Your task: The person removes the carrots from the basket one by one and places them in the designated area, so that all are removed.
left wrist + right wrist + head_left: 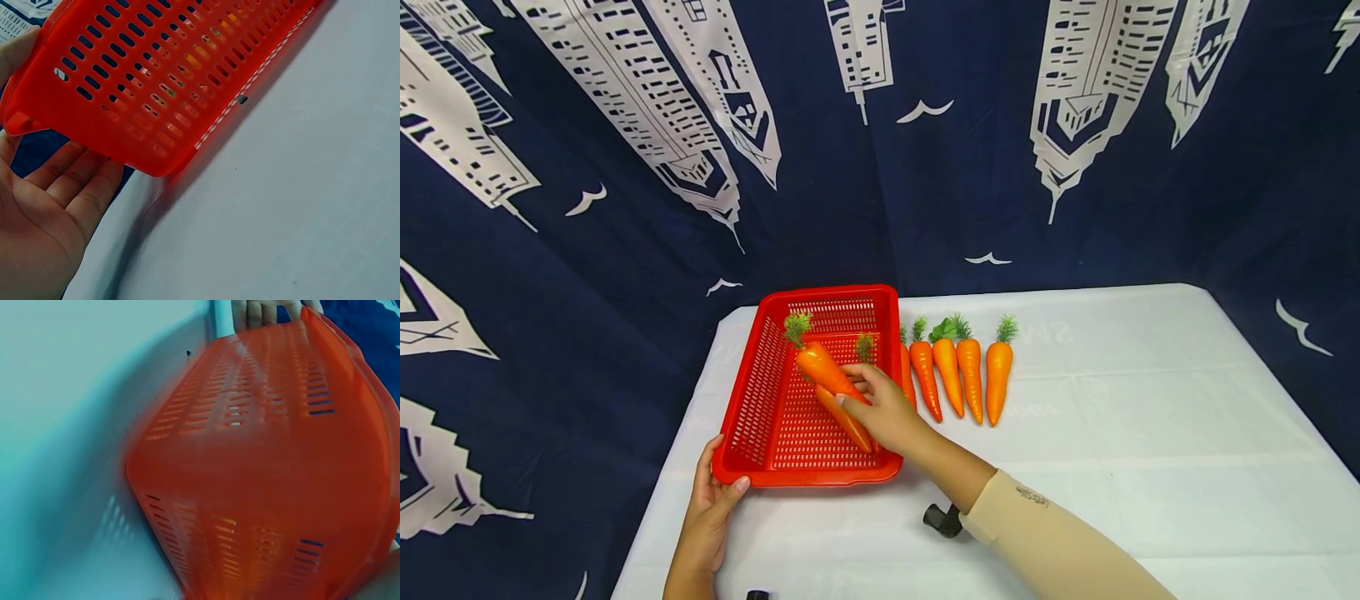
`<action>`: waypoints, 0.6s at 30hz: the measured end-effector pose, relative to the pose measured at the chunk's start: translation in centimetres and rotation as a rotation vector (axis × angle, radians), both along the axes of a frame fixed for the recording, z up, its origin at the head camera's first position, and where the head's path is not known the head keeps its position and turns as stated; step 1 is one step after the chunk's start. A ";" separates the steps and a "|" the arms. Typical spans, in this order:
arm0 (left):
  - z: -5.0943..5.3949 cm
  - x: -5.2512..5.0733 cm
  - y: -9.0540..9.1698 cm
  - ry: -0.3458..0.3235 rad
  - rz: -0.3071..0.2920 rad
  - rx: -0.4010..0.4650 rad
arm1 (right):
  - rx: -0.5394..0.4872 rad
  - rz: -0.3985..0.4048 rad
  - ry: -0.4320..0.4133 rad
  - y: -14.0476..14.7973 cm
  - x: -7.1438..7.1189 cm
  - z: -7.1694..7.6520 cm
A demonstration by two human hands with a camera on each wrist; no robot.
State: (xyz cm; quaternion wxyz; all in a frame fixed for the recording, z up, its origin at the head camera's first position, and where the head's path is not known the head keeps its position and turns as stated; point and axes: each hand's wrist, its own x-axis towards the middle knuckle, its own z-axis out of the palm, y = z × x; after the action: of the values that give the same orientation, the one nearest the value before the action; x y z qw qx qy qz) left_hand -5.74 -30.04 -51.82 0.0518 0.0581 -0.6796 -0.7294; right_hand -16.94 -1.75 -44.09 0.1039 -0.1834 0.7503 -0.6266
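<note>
A red plastic basket (831, 477) with slotted walls stands at the left of the white table. My left hand (709, 508) grips its near left corner, thumb on the rim and fingers beneath, as the left wrist view also shows for the basket (134, 134) and hand (47, 219). Over the basket's right side, my right hand (883, 410) holds an orange carrot (822, 365) with a feathery green top pointing far left. Beneath it another carrot (842, 419) lies in the basket. The right wrist view is mostly filled by the basket's outer corner (262, 469).
Right of the basket several carrots lie in a row, tops away from me, the rightmost carrot (998, 383) slightly apart. A black object (942, 521) sits near my right sleeve (1045, 533). White cloth covers the table (1135, 417); a dark blue printed curtain (955, 192) hangs behind.
</note>
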 end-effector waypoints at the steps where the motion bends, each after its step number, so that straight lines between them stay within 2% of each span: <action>1: 0.0 0.0 0.0 -0.003 0.000 0.001 | -0.009 -0.003 -0.014 0.2 0.0 0.0; 10: -0.1 0.1 0.0 0.001 -0.005 0.004 | -0.069 -0.045 -0.079 1.7 -0.5 0.0; 18: -0.2 0.0 -0.1 0.016 -0.013 0.011 | -0.082 -0.050 -0.060 2.6 -0.6 0.3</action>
State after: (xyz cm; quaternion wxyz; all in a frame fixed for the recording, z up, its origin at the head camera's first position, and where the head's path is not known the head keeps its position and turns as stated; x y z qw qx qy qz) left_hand -5.71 -30.10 -52.06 0.0523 0.0480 -0.6757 -0.7337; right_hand -17.56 0.88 -43.84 0.1032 -0.1500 0.7249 -0.6644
